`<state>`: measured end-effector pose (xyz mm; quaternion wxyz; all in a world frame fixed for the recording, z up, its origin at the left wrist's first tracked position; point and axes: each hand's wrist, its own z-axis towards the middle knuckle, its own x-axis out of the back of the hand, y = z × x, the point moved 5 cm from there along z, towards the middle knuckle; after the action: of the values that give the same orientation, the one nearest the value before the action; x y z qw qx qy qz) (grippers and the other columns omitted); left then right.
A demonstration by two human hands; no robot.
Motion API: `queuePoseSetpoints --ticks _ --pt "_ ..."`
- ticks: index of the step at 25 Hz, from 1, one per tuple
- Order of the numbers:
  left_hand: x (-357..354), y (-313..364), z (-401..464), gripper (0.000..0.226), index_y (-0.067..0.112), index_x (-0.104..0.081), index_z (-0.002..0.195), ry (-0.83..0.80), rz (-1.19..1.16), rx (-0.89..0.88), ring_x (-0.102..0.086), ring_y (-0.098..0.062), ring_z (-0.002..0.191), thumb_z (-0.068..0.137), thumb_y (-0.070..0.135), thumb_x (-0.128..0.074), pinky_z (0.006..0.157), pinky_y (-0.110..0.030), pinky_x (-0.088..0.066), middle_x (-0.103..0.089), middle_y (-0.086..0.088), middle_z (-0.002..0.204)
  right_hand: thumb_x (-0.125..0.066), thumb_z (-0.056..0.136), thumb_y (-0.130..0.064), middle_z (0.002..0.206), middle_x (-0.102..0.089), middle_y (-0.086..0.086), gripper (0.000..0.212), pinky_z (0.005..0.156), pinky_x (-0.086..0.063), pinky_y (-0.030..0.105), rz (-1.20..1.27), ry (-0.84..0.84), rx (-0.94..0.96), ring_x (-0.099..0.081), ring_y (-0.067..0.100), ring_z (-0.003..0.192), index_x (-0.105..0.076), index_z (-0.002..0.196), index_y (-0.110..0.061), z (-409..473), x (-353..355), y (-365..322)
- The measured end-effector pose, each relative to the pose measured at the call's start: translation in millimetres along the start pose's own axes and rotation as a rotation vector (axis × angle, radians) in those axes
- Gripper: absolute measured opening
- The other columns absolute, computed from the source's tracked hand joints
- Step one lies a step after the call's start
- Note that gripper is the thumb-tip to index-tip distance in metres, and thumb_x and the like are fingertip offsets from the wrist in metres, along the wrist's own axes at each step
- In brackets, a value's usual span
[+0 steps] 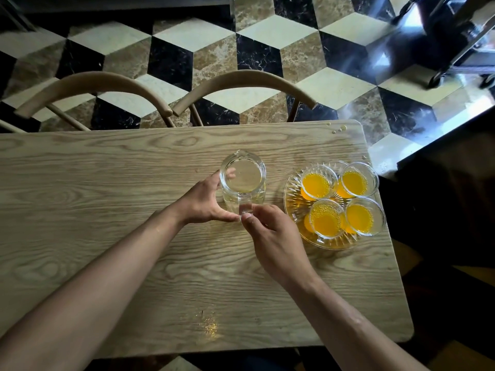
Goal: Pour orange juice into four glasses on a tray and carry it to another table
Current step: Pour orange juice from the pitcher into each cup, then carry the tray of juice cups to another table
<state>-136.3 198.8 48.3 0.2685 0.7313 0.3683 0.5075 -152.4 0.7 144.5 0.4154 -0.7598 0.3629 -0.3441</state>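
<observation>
Centrally on the pale wooden table (107, 183), a clear glass pitcher (242, 180) stood upright, looking emptied, its round mouth and small spout turned toward the far edge. The left hand (203, 202) curved round the pitcher's left side, fingers against the glass and thumb reaching toward its base. The right hand (270, 236) sat just in front of the pitcher, fingers curled, thumb and forefinger pinching the glass handle (245, 208) at the near side. The two thumbs nearly met there.

To the right of the pitcher, near the right hand but apart from it, lay a round cut-glass tray (292, 210) with a ribbed, starburst pattern. On it stood four small clear glasses (318, 182) in a tight two-by-two cluster, each filled with bright orange juice (359, 218) speckled with bubbles. Some orange liquid also tinted the tray beneath them.

The tabletop showed strong wavy grain and rounded corners, with a few droplets (338, 128) near the far right corner. Beyond it, two bentwood chair backs (241, 81) arched over a floor (187, 44) of cream, brown and black marble tiles laid as cubes.
</observation>
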Motion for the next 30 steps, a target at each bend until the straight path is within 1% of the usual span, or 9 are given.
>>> queuePoseSetpoints --ticks 3,6,9,12,15,16,20,25,30 --pt "-3 1 -11 0.125 0.023 -0.031 0.161 0.024 -0.04 0.044 -0.043 -0.006 0.145 0.058 0.034 -0.103 0.125 -0.028 -0.033 -0.045 0.01 0.156 -0.065 0.095 -0.031 0.133 -0.067 0.001 0.043 0.105 -0.052 0.039 -0.039 -0.035 -0.023 -0.065 0.01 0.117 -0.064 0.136 -0.016 3 9 4" --pt "2 2 -27 0.136 0.027 -0.027 0.162 0.13 -0.018 0.079 -0.036 -0.014 0.154 0.051 0.055 -0.099 0.129 -0.045 -0.031 -0.037 0.003 0.166 -0.064 0.097 -0.026 0.139 -0.063 0.0 0.045 0.107 -0.051 0.04 -0.115 -0.047 0.013 -0.061 0.013 0.123 -0.059 0.141 -0.018 3 28 5" --pt "11 13 -51 0.137 0.032 -0.019 0.165 0.225 -0.061 0.127 -0.026 -0.015 0.159 0.052 0.061 -0.091 0.128 -0.041 -0.026 -0.026 -0.001 0.173 -0.064 0.097 -0.025 0.143 -0.061 0.001 0.046 0.111 -0.047 0.041 -0.251 -0.024 0.097 -0.057 0.016 0.13 -0.058 0.142 -0.017 4 58 2" --pt "18 40 -78 0.118 0.039 -0.025 0.161 0.33 -0.143 0.114 -0.029 -0.011 0.157 0.059 0.056 -0.083 0.127 -0.038 -0.026 -0.029 0.0 0.171 -0.063 0.098 -0.028 0.143 -0.062 0.002 0.046 0.11 -0.046 0.042 -0.307 0.035 0.151 -0.058 0.019 0.13 -0.058 0.142 -0.016 6 95 1" --pt "17 76 -106 0.09 0.054 -0.034 0.144 0.475 -0.135 0.103 -0.034 -0.011 0.151 0.064 0.052 -0.075 0.127 -0.039 -0.029 -0.036 0.004 0.162 -0.061 0.099 -0.031 0.143 -0.062 0.003 0.045 0.111 -0.046 0.042 -0.315 0.048 0.205 -0.058 0.018 0.131 -0.058 0.141 -0.014 1 130 2" --pt "13 89 -114 0.084 0.054 -0.036 0.141 0.512 -0.11 0.091 -0.036 -0.012 0.15 0.065 0.052 -0.073 0.126 -0.04 -0.03 -0.037 0.006 0.16 -0.06 0.1 -0.032 0.143 -0.062 0.003 0.045 0.11 -0.046 0.043 -0.315 0.052 0.215 -0.057 0.018 0.131 -0.057 0.141 -0.014 -2 142 4" --pt "-17 137 -136 0.078 0.038 -0.044 0.144 0.672 -0.03 0.05 -0.039 -0.017 0.151 0.072 0.05 -0.07 0.124 -0.04 -0.033 -0.039 -0.002 0.16 -0.059 0.099 -0.035 0.14 -0.064 0.002 0.045 0.107 -0.048 0.043 -0.321 0.07 0.26 -0.059 0.018 0.128 -0.059 0.14 -0.016 -17 187 13" --pt "-83 178 -145 0.074 0.012 -0.056 0.141 0.823 -0.042 0.045 -0.056 -0.021 0.133 0.08 0.052 -0.068 0.113 -0.039 -0.045 -0.054 -0.003 0.139 -0.06 0.099 -0.032 0.139 -0.063 0.006 0.044 0.106 -0.049 0.045 -0.337 0.072 0.286 -0.06 0.021 0.126 -0.059 0.139 -0.013 -33 242 30" --pt "-148 167 -127 0.06 0.014 -0.062 0.132 0.801 -0.18 0.171 -0.067 -0.024 0.114 0.081 0.045 -0.071 0.098 -0.038 -0.054 -0.067 -0.004 0.121 -0.064 0.096 -0.028 0.133 -0.064 0.01 0.042 0.1 -0.054 0.045 -0.33 0.145 0.193 -0.065 0.021 0.116 -0.061 0.135 -0.011 -32 292 61"
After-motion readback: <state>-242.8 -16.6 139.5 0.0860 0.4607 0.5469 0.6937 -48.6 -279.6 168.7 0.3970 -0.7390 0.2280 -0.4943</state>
